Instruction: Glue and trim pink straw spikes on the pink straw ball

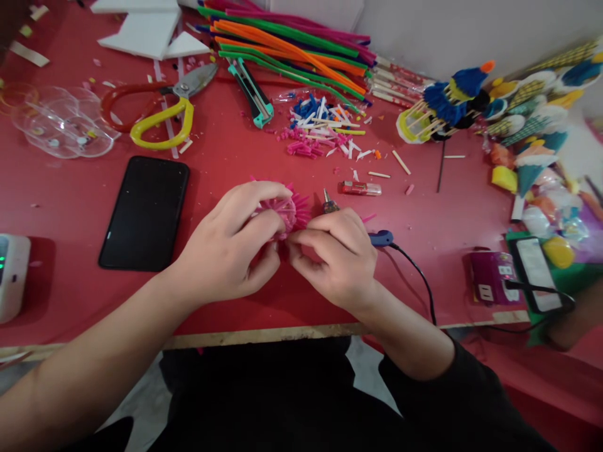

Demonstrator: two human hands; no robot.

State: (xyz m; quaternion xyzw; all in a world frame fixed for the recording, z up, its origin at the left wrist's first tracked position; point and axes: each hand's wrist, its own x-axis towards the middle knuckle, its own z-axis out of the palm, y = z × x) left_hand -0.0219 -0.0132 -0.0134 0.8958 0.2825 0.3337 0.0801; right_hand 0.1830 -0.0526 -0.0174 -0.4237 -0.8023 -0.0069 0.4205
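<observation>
My left hand is wrapped round a pink spiky ball, with thin pink spikes standing out from its far and right sides. The near part of the ball is hidden by my fingers. Right against its lower edge, my right hand is closed in a pinch; whatever lies between the fingertips is too small or covered to see. Beneath and behind that hand lies a corded tool with a dark metal tip and a blue rear end; its middle is hidden.
A black phone and scissors lie left, near a clear plastic tray. Pipe cleaners, a cutter knife and cut scraps lie beyond. Right are a purple power socket, a blue figure and a person's arm.
</observation>
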